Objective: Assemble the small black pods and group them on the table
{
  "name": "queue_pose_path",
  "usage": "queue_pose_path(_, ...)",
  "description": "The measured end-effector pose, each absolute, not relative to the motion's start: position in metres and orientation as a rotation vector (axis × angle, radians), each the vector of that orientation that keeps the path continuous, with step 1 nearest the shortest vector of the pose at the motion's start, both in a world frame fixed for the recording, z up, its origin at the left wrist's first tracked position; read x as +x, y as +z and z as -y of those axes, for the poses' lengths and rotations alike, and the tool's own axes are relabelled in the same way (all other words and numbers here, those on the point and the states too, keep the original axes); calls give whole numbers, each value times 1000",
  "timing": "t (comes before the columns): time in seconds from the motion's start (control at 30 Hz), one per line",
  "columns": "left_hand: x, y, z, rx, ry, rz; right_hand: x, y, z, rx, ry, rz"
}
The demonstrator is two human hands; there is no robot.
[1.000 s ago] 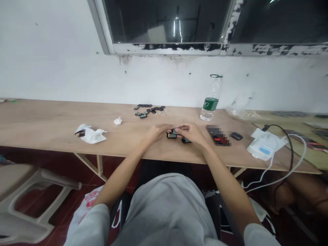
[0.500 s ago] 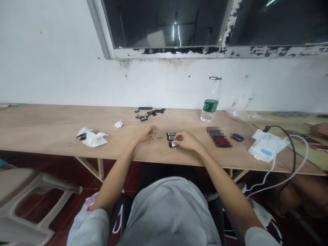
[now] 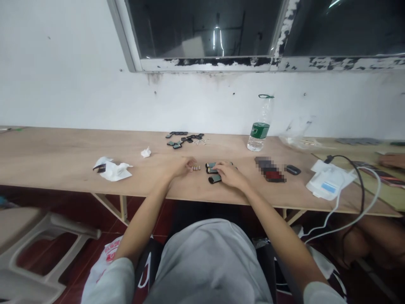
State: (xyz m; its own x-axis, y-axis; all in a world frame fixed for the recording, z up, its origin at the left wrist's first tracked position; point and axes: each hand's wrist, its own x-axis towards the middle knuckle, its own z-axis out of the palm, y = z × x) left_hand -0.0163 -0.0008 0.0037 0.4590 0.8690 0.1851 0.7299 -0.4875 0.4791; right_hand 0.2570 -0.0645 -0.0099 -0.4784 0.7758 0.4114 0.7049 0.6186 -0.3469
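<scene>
Several small black-rimmed pieces with grey-green faces lie in a short column in front of me; the nearest piece [image 3: 214,179] is partly under my right hand [image 3: 230,174]. That hand's fingers are stretched out over the middle piece [image 3: 210,170], seemingly touching it, with no object visibly gripped. To the left, my left hand [image 3: 185,166] hovers low over the table with loosely curved fingers apart. Its fingertips are right beside a short row of tiny metallic parts [image 3: 196,168]. Whether they touch the leftmost part is too small to make out.
Farther back lie more black-rimmed pieces [image 3: 177,145] and small white bits [image 3: 201,142]. A water bottle [image 3: 258,131], a blurred-out dark object [image 3: 270,169], a black oval object [image 3: 293,169] and a white pouch with cables [image 3: 329,181] stand rightward. Crumpled tissue [image 3: 115,171] lies left. Another person's hand [image 3: 391,160] is far right.
My right fingers have moved up from the nearest piece to the middle one, uncovering its grey-green face. My left hand has shifted slightly right, closer to the metallic parts.
</scene>
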Motion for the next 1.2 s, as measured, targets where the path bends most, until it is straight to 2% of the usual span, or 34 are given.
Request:
queue_pose_path(0.23,-28,20,9,2364,588,-1358,257,-15,60,-1234,124,2347)
queue_pose_path(0.63,-28,22,5,2397,388,-1311,261,-10,60,-1338,173,2263)
queue_pose_path(1.2,-26,19,-5,2396,441,-1221,264,-17,51,-1245,297,2172)
